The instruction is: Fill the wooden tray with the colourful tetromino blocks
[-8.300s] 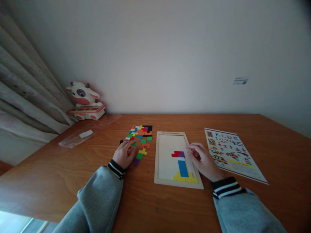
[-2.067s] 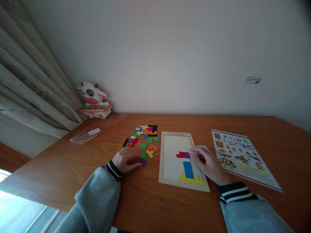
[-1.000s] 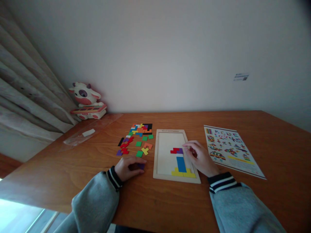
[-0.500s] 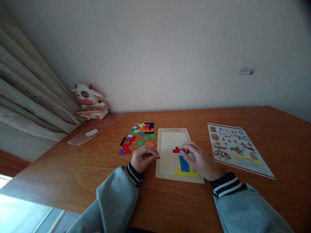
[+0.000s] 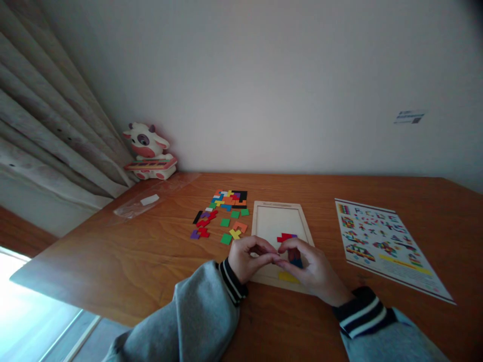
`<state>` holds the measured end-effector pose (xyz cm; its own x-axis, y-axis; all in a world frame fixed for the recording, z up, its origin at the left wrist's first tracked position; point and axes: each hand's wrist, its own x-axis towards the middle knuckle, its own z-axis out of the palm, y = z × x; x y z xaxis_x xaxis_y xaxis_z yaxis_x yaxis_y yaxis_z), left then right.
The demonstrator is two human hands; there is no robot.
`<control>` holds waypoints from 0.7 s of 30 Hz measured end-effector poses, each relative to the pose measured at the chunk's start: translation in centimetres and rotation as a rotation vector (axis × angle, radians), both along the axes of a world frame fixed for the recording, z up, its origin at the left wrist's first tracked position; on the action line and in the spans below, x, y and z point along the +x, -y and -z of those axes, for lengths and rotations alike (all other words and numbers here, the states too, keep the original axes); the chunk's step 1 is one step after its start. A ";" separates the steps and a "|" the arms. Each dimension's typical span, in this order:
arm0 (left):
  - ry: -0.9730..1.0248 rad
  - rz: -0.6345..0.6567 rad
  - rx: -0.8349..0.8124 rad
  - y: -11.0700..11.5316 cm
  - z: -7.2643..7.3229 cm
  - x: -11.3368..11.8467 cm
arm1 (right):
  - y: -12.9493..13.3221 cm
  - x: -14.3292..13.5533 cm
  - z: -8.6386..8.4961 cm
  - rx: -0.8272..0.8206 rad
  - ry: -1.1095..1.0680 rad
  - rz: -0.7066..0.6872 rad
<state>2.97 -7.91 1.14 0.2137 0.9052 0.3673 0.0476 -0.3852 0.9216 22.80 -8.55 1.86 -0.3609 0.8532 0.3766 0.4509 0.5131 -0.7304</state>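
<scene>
A shallow wooden tray (image 5: 281, 204) lies on the table, with red pieces (image 5: 287, 237) and a bit of purple near its middle. A yellow piece (image 5: 289, 277) shows near the tray's lower edge, and a dark blue patch is partly covered by my fingers. Over the tray's lower left part, my left hand (image 5: 253, 256) has its thumb and fingers pinched together. My right hand (image 5: 309, 264) meets it fingertip to fingertip, also closed in a pinch. Whatever is between the fingertips is too small and hidden to name.
Left of the tray lie several coloured pieces (image 5: 225, 222). A printed pattern sheet (image 5: 385, 241) is on the right. At the back left sit a cow toy (image 5: 149, 151) and a clear plastic bag (image 5: 132, 207).
My left hand has moved right, over the tray, and my right hand has come down to meet it. The view has shifted a little. A yellow piece and another green one now show beside the tray.
</scene>
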 end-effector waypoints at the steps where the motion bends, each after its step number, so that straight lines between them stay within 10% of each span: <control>1: 0.003 0.002 -0.005 0.0 0.1 0.1 | 0.1 -0.1 -0.1 -0.016 -0.003 0.002; 8: -0.276 0.000 0.298 0.4 -0.9 -2.2 | 0.0 0.6 0.4 -0.045 -0.048 0.077; 15: -0.802 -0.410 0.519 -1.2 0.1 -17.2 | -1.2 6.2 2.5 -0.151 -0.054 0.252; 21: -1.028 -0.201 0.510 -1.3 1.4 -24.4 | -1.1 7.6 2.2 -0.218 0.010 0.225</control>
<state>-21.46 -6.62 -0.27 0.4913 0.7541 0.4358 0.7847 -0.6004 0.1541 30.42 -7.46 -0.32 -0.1569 0.9722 0.1738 0.5431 0.2319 -0.8070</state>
